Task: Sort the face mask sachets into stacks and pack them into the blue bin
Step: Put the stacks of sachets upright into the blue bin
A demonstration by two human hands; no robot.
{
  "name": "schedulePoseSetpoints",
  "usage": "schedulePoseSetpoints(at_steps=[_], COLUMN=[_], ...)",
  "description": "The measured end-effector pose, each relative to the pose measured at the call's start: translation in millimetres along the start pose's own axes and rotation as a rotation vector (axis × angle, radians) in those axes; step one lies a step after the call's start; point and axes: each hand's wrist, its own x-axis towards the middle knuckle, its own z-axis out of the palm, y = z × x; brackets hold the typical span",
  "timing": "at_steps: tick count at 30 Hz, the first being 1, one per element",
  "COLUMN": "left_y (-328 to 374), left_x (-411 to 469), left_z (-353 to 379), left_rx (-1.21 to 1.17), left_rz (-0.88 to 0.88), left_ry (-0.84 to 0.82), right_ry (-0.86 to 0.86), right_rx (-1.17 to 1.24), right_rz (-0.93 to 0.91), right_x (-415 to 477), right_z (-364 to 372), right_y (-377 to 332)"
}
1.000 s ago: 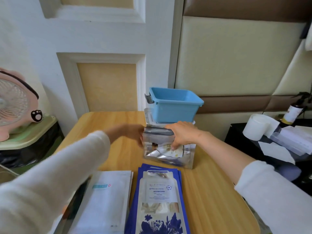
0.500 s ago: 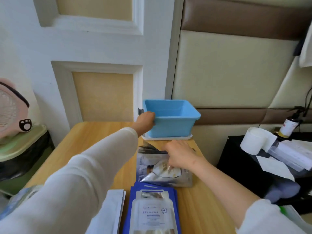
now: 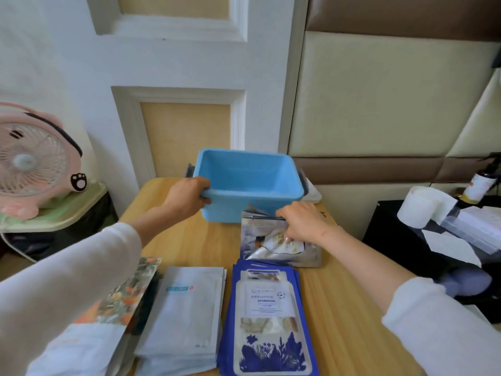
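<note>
Packing looks about to start, and it turns on one short gap. The blue bin (image 3: 244, 169) stands at the far side of the worktop (image 3: 339, 308), open top upward, with no sachet showing inside. The left hand (image 3: 187, 196) grips its near left corner, fingers curled over the rim.

Just in front of the bin's near wall, toward its right half, lies the silver stack (image 3: 279, 248) of sachets. Its long axis runs away from the person toward the bin, and its far end is at the foot of that wall. The right hand (image 3: 301, 221) holds this far end, fingers curled over the packets' top edge. It is plainly the nearer hand, while the left is taken up with the bin.

Closer to the person lie three more groups, all lengthwise the same way. A blue stack (image 3: 265, 316) meets the silver one's near end, a white stack (image 3: 184, 313) lies to its left, and flowered sachets (image 3: 127, 294) lie partly under the left sleeve.

The silver stack probably needs only a lift up and forward over the near wall. The foil looks slippery, so packets held by one end could fan out or slide.
</note>
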Motion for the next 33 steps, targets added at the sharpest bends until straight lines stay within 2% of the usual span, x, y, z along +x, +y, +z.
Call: schedulePoseSetpoints(at_steps=[4, 9, 12, 16, 19, 24, 29, 31, 33], left_y=[-11, -16, -15, -11, -5, -6, -3, -2, -2], left_x=[-14, -32, -36, -36, -36, -40, -51, -59, -67], left_z=[2, -4, -8, -8, -7, -4, -9, -6, -2], left_rx=[-0.042, -0.081, -0.161, -0.213, -0.191, -0.159, -0.025, 0.027, 0.03], left_rz=[-0.052, 0.035, 0.009, -0.136, -0.17, -0.029, 0.179, 0.248, 0.292], left_ry=[-0.163, -0.276, -0.22, -0.133, -0.151, -0.209, -0.209, -0.195, -0.163], right_ry=[-0.01, 0.023, 0.057, 0.08, 0.122, 0.252, 0.527, 0.615, 0.593], right_rx=[-0.025, -0.032, -0.026, -0.021, -0.046, -0.014, 0.451, 0.379, 0.164], right_rz=[0.004, 0.019, 0.019, 0.041, 0.028, 0.042, 0.153, 0.171, 0.12], right_x=[-4, -11, -14, -18, -22, -26, -9, 9, 23], right_z=[1, 4, 3, 7, 7, -48, -116, -126, -122], right_y=[-4, -5, -7, -7, 3, 25, 20, 8, -9])
